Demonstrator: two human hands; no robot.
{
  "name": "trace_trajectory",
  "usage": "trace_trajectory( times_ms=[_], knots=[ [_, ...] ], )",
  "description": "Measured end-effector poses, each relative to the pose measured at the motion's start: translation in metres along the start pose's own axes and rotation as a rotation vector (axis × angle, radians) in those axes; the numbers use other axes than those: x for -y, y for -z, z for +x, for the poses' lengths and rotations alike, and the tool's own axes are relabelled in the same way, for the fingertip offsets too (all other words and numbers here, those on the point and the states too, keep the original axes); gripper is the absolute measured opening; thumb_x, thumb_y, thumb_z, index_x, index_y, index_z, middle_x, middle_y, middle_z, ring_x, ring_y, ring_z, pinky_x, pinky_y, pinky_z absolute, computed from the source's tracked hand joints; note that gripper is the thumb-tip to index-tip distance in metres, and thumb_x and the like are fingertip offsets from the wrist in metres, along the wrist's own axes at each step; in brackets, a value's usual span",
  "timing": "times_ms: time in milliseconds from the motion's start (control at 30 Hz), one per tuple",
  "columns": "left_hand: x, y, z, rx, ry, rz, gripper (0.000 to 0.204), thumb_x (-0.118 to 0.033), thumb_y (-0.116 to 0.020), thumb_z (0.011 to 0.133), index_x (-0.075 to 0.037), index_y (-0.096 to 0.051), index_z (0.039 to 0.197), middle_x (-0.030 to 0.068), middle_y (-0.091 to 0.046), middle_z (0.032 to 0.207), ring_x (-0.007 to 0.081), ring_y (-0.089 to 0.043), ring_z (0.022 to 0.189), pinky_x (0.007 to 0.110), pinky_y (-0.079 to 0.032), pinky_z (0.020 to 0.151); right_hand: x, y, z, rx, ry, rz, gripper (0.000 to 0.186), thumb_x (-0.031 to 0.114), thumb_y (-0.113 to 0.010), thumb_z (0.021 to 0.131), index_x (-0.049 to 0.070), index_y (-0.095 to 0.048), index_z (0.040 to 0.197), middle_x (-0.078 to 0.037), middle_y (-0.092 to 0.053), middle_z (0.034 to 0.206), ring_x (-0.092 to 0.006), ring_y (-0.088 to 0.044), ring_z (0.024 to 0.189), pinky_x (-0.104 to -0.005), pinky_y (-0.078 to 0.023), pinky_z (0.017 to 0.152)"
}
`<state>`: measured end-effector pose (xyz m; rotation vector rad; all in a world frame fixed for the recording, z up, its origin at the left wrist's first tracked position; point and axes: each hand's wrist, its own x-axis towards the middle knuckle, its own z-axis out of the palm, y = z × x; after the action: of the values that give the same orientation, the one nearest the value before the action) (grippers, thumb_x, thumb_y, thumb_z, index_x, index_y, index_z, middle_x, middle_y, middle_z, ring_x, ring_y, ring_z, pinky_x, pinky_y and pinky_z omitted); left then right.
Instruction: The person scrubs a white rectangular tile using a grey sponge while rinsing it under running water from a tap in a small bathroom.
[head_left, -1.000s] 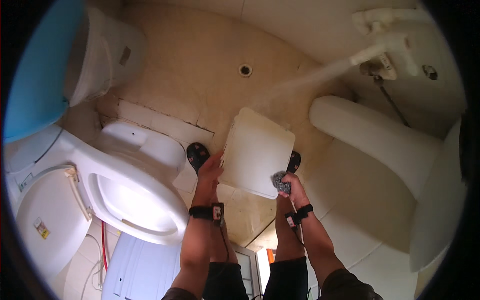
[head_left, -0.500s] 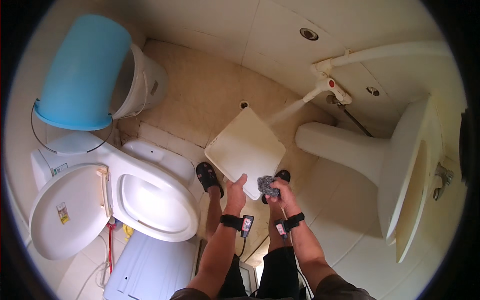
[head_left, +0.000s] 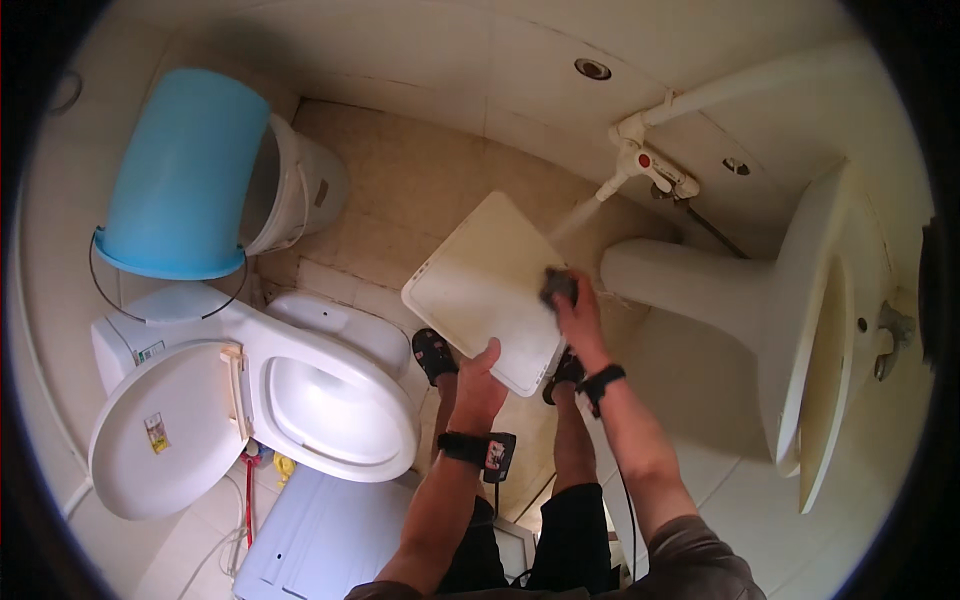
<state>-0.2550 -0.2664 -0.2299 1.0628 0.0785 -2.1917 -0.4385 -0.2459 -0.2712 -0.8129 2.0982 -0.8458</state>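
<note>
A white, square, shallow panel (head_left: 465,275) is held tilted in the middle of the view. My left hand (head_left: 477,390) grips its lower edge, with the thumb up on its face. My right hand (head_left: 582,325) is closed on a dark grey scouring pad (head_left: 556,288) against the panel's right part, slightly blurred. A white wall tap (head_left: 630,160) sprays water down toward the panel's upper right side. Both wrists wear black straps with small devices.
A pedestal washbasin (head_left: 780,310) stands right. Left are an upturned blue bucket (head_left: 180,170), a pale bucket (head_left: 310,180) and a toilet (head_left: 350,435) with lid (head_left: 160,430) open. A lilac box-shaped item (head_left: 310,540) lies lower left. My feet in dark clogs (head_left: 433,350) stand below the panel.
My right hand with the pad has moved up along the panel's right side over the last half second. The panel has turned slightly. The view has shifted since a second ago.
</note>
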Motion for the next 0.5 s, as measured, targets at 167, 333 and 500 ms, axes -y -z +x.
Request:
trace_trajectory(
  times_ms=[167,333,500],
  knots=[
    [-0.003,0.025,0.035,-0.071,0.133,-0.083,0.033,-0.020,-0.046,0.093,0.002,-0.047,0.119,0.0138,-0.056,0.115,0.0265,-0.053,0.109,0.039,-0.041,0.096,0.022,-0.030,-0.041,0.198,0.102,0.005,0.042,0.005,-0.057,0.077,0.003,-0.046,0.118,-0.018,-0.053,0.113,-0.0310,-0.051,0.110,-0.0374,-0.039,0.095],
    [0.011,0.012,0.035,0.027,0.095,0.067,0.031,-0.018,-0.042,0.096,0.005,-0.050,0.115,0.0105,-0.058,0.111,0.0218,-0.055,0.106,0.035,-0.045,0.091,-0.008,-0.015,-0.007,0.183,0.041,0.103,0.039,0.008,-0.052,0.083,0.005,-0.044,0.122,-0.015,-0.060,0.105,-0.0262,-0.057,0.104,-0.0359,-0.043,0.091],
    [0.028,0.028,0.054,0.045,0.034,0.250,0.022,-0.013,-0.048,0.092,0.002,-0.053,0.107,0.0122,-0.059,0.111,0.0180,-0.056,0.106,0.029,-0.044,0.089,0.029,-0.028,0.014,0.269,0.051,0.057,0.039,0.010,-0.053,0.083,0.007,-0.044,0.121,-0.014,-0.059,0.107,-0.0262,-0.057,0.103,-0.0348,-0.044,0.089]
  ],
)
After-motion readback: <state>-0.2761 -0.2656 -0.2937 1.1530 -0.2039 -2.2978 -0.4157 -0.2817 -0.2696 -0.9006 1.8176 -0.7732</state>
